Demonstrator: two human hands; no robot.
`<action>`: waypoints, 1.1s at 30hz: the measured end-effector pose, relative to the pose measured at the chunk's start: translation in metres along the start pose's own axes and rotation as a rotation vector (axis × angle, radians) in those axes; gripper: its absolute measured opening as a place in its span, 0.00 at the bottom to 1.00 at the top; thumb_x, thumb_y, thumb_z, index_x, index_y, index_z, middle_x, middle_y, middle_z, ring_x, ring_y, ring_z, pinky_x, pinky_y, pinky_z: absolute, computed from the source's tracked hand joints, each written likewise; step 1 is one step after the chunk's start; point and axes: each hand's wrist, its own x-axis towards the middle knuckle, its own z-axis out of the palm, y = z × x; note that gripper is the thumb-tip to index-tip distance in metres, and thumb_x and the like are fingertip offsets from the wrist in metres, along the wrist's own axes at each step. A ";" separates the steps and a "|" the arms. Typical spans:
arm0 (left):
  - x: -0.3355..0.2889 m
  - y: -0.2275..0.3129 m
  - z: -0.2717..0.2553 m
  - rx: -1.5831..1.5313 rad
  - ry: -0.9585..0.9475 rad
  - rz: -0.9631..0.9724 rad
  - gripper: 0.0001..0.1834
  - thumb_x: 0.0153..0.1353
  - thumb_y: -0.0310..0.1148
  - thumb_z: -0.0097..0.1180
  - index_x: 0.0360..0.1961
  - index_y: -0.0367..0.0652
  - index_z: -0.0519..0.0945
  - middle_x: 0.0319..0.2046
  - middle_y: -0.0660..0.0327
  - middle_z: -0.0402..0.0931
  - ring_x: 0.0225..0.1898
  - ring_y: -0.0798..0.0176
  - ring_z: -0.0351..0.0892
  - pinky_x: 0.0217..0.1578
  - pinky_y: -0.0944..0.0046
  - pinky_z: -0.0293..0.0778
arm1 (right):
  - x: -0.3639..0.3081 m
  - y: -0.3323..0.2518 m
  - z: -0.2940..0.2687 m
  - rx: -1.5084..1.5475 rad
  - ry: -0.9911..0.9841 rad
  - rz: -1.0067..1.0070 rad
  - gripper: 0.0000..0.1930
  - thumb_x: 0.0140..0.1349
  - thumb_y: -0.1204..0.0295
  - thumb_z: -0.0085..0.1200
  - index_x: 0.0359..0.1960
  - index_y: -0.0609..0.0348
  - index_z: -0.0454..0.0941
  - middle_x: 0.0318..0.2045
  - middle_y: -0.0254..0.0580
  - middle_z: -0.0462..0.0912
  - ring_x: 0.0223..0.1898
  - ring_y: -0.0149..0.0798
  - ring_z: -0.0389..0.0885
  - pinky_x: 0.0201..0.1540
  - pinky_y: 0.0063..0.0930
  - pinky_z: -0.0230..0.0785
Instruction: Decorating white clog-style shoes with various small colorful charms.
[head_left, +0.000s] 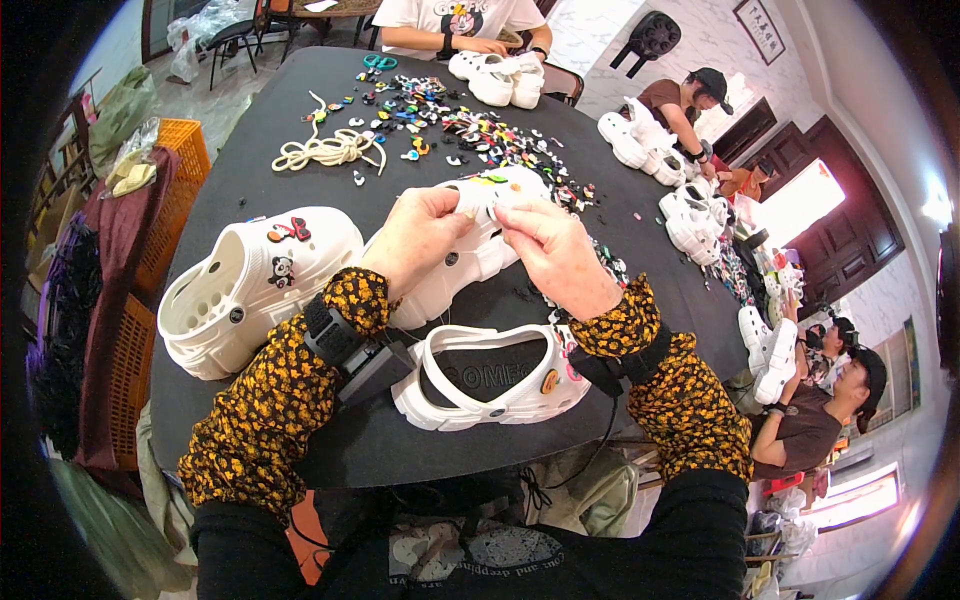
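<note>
At the middle of the table, both hands meet over a white clog (482, 266) with a few colourful charms on its toe. My left hand (425, 240) is closed, its thumb and fingers pressed on the clog's upper. My right hand (560, 258) pinches at the same upper; whatever lies between its fingertips is too small to make out. Left of them stands a white clog (225, 315) with a panda charm (282, 271) and a red sunglasses-like charm (290, 230). Nearer me, another white clog (480, 412) carries an orange round charm (549, 382) and a pink one.
Loose charms (490, 135) are scattered across the black tabletop (240, 200). A coil of cream cord (325, 152) and teal-handled scissors (380, 62) lie farther off. Co-workers sit at the far side and right, beside more white clogs (690, 220). Orange crates (180, 145) stand at left.
</note>
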 end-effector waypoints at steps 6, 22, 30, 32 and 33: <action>-0.003 0.001 0.002 -0.124 -0.040 0.004 0.10 0.58 0.23 0.51 0.41 0.33 0.80 0.33 0.66 0.79 0.33 0.76 0.74 0.35 0.72 0.72 | -0.011 -0.005 -0.003 -0.061 -0.175 -0.007 0.19 0.61 0.82 0.47 0.55 0.67 0.71 0.40 0.50 0.74 0.44 0.47 0.74 0.48 0.33 0.66; -0.009 0.006 0.007 -0.034 -0.011 0.165 0.06 0.58 0.25 0.50 0.27 0.33 0.76 0.20 0.69 0.69 0.26 0.78 0.63 0.26 0.71 0.65 | -0.012 -0.007 -0.008 -0.285 -0.267 -0.179 0.25 0.53 0.82 0.46 0.56 0.72 0.66 0.40 0.55 0.72 0.40 0.53 0.72 0.43 0.42 0.66; -0.008 0.003 0.003 -0.102 -0.009 0.108 0.05 0.60 0.23 0.51 0.29 0.35 0.78 0.25 0.71 0.73 0.28 0.79 0.68 0.28 0.73 0.67 | 0.002 -0.008 0.001 -0.279 -0.201 -0.238 0.21 0.51 0.81 0.45 0.49 0.76 0.68 0.38 0.57 0.75 0.42 0.55 0.73 0.47 0.42 0.67; -0.007 0.004 0.000 -0.168 -0.023 0.080 0.06 0.60 0.23 0.51 0.34 0.36 0.80 0.28 0.69 0.77 0.29 0.78 0.72 0.30 0.74 0.69 | 0.007 -0.005 0.001 -0.189 -0.156 -0.238 0.20 0.52 0.81 0.47 0.49 0.74 0.70 0.38 0.56 0.75 0.42 0.55 0.73 0.47 0.41 0.67; -0.006 0.005 0.000 -0.202 -0.031 0.073 0.06 0.61 0.24 0.51 0.35 0.35 0.80 0.29 0.68 0.77 0.30 0.77 0.73 0.30 0.74 0.69 | 0.008 -0.005 -0.001 -0.123 -0.108 -0.223 0.18 0.53 0.80 0.48 0.47 0.73 0.72 0.37 0.55 0.75 0.42 0.53 0.74 0.46 0.39 0.68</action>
